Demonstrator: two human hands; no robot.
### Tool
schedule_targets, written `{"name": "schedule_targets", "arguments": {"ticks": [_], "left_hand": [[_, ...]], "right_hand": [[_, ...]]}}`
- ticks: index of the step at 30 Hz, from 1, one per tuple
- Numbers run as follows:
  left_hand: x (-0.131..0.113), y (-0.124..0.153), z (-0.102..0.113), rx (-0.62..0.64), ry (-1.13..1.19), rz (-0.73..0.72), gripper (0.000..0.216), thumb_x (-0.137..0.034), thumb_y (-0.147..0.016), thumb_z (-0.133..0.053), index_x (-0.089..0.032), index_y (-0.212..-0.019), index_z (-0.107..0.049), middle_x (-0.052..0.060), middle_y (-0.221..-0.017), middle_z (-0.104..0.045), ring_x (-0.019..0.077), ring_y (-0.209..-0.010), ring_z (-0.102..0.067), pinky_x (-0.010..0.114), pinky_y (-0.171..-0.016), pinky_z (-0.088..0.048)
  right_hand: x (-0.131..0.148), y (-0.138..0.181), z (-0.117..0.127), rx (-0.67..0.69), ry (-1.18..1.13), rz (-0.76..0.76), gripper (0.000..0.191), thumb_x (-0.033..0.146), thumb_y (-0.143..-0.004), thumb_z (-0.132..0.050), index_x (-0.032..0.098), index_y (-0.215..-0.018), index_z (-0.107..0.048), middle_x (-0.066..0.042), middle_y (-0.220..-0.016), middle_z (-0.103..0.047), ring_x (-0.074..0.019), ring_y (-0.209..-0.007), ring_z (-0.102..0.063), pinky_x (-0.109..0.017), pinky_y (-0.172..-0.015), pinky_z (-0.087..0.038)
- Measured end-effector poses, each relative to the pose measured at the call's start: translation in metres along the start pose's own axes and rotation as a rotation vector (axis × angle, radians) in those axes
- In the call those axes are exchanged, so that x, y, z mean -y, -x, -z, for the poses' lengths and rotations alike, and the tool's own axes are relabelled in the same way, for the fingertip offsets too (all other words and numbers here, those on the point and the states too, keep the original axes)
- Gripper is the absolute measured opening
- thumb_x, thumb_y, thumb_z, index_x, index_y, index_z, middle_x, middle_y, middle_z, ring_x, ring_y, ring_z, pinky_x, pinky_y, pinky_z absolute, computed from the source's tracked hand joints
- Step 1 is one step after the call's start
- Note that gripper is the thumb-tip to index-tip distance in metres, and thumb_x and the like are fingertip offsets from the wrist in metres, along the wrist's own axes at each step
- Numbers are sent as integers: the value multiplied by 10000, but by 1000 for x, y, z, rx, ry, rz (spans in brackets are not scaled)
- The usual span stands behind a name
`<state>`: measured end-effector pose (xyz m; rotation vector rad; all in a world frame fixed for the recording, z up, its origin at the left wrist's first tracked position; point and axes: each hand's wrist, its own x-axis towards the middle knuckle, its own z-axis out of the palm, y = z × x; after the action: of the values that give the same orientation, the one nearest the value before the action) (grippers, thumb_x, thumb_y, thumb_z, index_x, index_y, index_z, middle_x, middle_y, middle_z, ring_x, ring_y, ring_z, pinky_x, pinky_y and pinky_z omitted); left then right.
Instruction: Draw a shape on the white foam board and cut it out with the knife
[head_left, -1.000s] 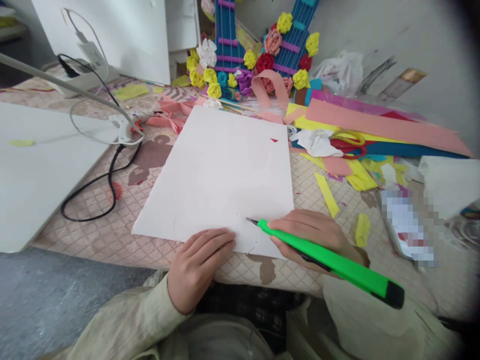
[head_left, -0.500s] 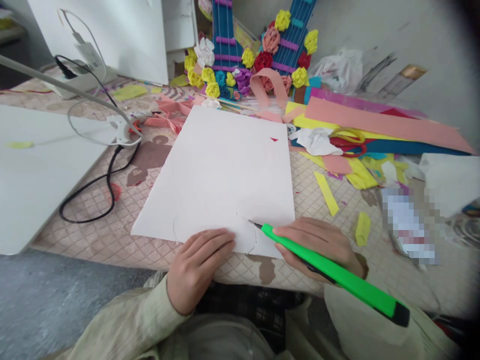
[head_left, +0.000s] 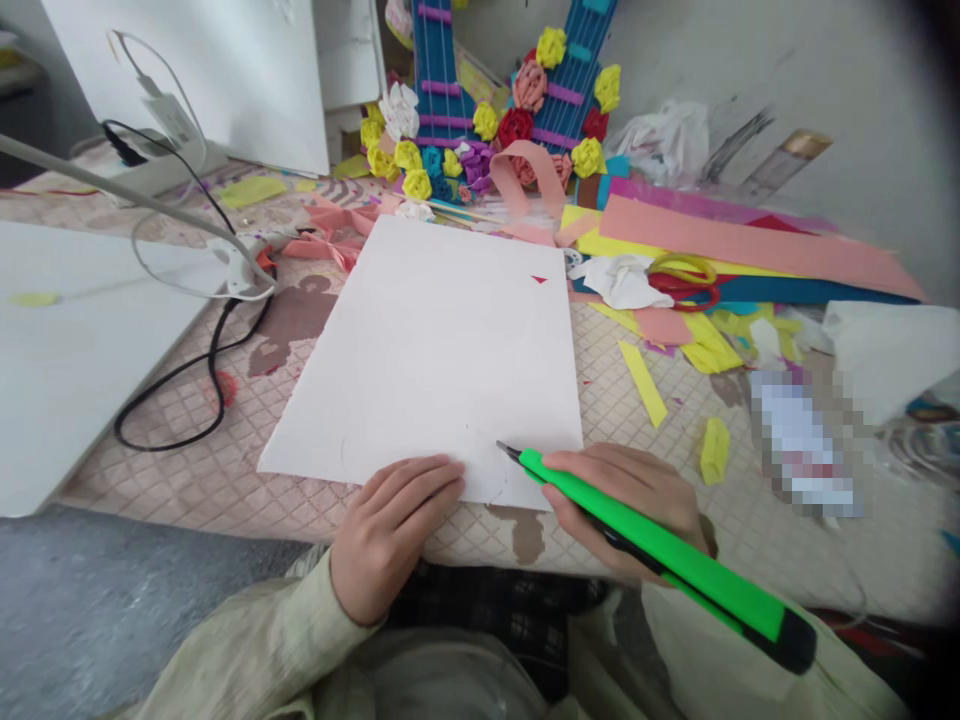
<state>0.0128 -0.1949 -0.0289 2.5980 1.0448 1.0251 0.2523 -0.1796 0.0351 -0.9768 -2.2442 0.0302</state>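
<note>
A large white sheet (head_left: 442, 340) lies on the quilted beige surface (head_left: 187, 440) in front of me. My left hand (head_left: 390, 530) presses flat on the sheet's near edge, fingers spread forward. My right hand (head_left: 626, 500) grips a bright green utility knife (head_left: 660, 545) with a black end cap. Its blade tip touches the sheet near the lower right part, at the end of a faint curved cut line. A small red scrap (head_left: 538, 279) rests on the sheet's far right part.
Paper-flower decorations on blue frames (head_left: 487, 110) stand at the back. Coloured paper strips (head_left: 750, 245), scissors (head_left: 686, 280) and yellow offcuts (head_left: 641, 370) lie to the right. A black cable (head_left: 202, 380), a white lamp arm (head_left: 135, 195) and a white board (head_left: 67, 350) are on the left.
The knife tip has slid slightly right and toward me along the curved cut. My left hand stays pressed on the sheet. The view has shifted a little.
</note>
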Motion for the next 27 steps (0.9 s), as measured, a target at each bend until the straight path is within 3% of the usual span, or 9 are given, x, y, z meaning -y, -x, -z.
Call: {"name": "schedule_targets", "arguments": {"ticks": [5, 8, 11, 14, 18, 27], "left_hand": [[-1, -2, 1, 1, -7, -11, 301, -48, -862, -432, -128, -1120, -567, 96, -1131, -638, 197, -1119, -512, 362, -908, -426], [-1, -2, 0, -1, 7, -23, 310, -42, -857, -437, -121, -1128, -565, 105, -1142, -630, 209, -1130, -502, 378, -916, -417], [-3, -3, 1, -28, 12, -41, 314, -35, -857, -430, -108, -1131, -565, 115, -1134, -632, 216, -1136, -498, 387, -916, -412], [-7, -6, 4, -63, 4, -54, 315, -33, -852, -439, -110, -1127, -570, 109, -1113, -644, 213, -1118, -515, 380, -901, -422], [-12, -13, 7, -117, -4, -50, 332, 0, -823, -462, -114, -1108, -585, 101, -1102, -651, 213, -1107, -528, 374, -894, -425], [-20, -24, -2, -177, -44, -49, 295, -21, -849, -445, -134, -1074, -598, 79, -1080, -662, 197, -1082, -538, 360, -884, -411]], "right_hand": [[10, 5, 9, -91, 42, -94, 147, 155, -750, -608, 164, -897, -608, -20, -700, -687, -113, -579, -632, -212, -586, -535], [12, 15, 12, -150, 44, -232, 146, 229, -782, -601, 186, -921, -619, -21, -748, -698, -129, -612, -653, -214, -583, -541], [12, 28, 4, -198, 46, -418, 309, 419, -815, -569, 195, -1025, -607, -36, -834, -711, -174, -714, -680, -267, -637, -560], [13, 36, -12, -291, -32, -528, 523, 534, -847, -445, 186, -1233, -493, -51, -866, -719, -204, -840, -680, -326, -726, -563], [17, 37, -25, -392, -63, -549, 504, 435, -891, -437, 177, -1322, -388, -44, -883, -721, -184, -930, -659, -301, -786, -554], [8, 36, -22, -317, -31, -432, 400, 276, -876, -506, 215, -1267, -448, -38, -955, -697, -158, -910, -659, -278, -816, -551]]}}
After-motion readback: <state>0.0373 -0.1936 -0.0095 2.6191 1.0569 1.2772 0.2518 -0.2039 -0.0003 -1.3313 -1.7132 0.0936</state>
